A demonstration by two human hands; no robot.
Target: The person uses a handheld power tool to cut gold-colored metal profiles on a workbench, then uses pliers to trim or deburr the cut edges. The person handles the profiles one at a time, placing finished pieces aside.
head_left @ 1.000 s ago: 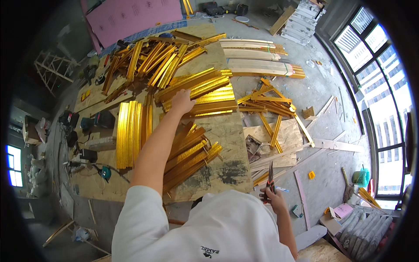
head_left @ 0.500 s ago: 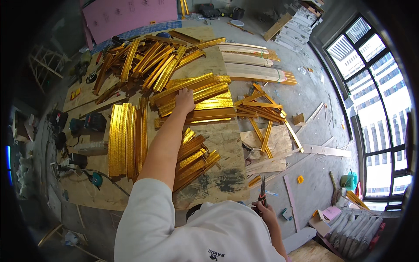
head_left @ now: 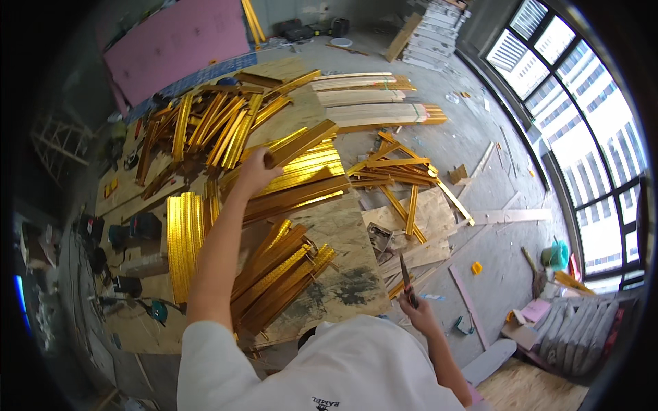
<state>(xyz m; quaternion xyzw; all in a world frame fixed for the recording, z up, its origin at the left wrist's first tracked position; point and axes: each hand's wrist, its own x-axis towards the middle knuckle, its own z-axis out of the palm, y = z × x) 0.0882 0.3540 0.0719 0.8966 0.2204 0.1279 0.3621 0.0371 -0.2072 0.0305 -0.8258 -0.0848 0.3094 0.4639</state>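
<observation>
My left hand [head_left: 258, 175] is closed around the near-left end of a gold metal strip [head_left: 306, 142]. The strip slants up to the right, above a row of shiny gold strips [head_left: 317, 163] on the plywood table. More brownish-gold strips [head_left: 291, 198] lie just below that row. Low on the right, beside my body, my right hand [head_left: 419, 316] is closed on a hand tool [head_left: 408, 279] with long dark narrow jaws and black-and-red handles, its tip pointing up. Whether its jaws are apart cannot be made out.
A jumbled heap of gold pieces [head_left: 212, 123] covers the table's far left. Shorter pieces [head_left: 281, 274] and upright-lying strips [head_left: 184, 240] are nearer me. Bundled pale strips [head_left: 377, 115] extend past the table's right edge. Gold offcuts [head_left: 397, 168] and a green bucket [head_left: 555, 255] stand right.
My left hand has moved left and slightly toward me, lifting one gold strip off the row. My right hand has risen a little with the tool. The view has shifted.
</observation>
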